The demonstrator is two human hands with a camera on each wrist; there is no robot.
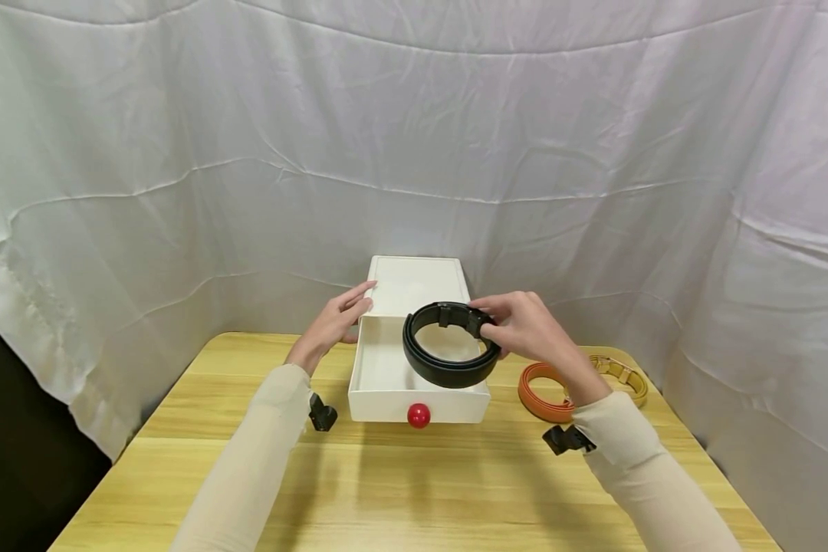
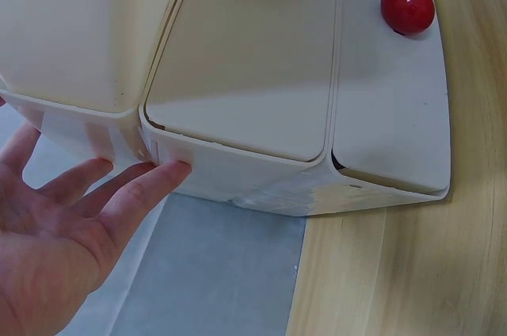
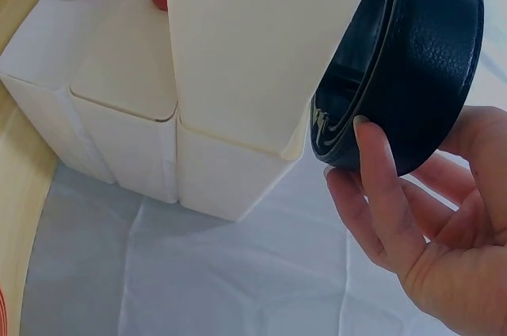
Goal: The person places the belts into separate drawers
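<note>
The right hand (image 1: pixel 533 331) holds the rolled black belt (image 1: pixel 450 344) over the open drawer (image 1: pixel 386 376); the left hand (image 1: pixel 336 322), fingers flat, steadies the box (image 1: pixel 417 280). The belt needs lowering in next.

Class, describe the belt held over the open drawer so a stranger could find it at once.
On the wooden table stands a white drawer box. Above its pulled-out drawer, the right hand grips a coiled belt. It is black, unlike the orange belt lying on the table.

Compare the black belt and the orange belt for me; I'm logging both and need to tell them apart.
The black belt is held in the air by the right hand, above the open white drawer; the orange belt lies on the wooden table, to the right of the drawer, untouched. The black belt looks wider than the orange belt. Both are rolled into coils.
</note>
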